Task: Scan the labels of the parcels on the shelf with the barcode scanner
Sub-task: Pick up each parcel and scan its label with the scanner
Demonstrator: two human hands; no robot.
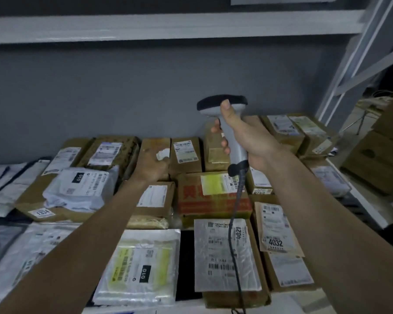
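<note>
**Scanner raised, back-row parcel steadied**

We find the right hand (243,134) grasping the barcode scanner (227,123) by its handle, held above the parcels. The left hand (153,165) rests on a back-row brown parcel (154,147), fingers curled near its torn label (163,153). We judge aiming comes next: tilt the head down onto that label.

A plain grey wall (145,91) stands behind the rack, under dim, bluish light. A pale metal shelf beam (168,26) runs across above, and a slanted upright post (354,64) rises at the right. Brown cartons (381,155) are stacked beyond it.
</note>
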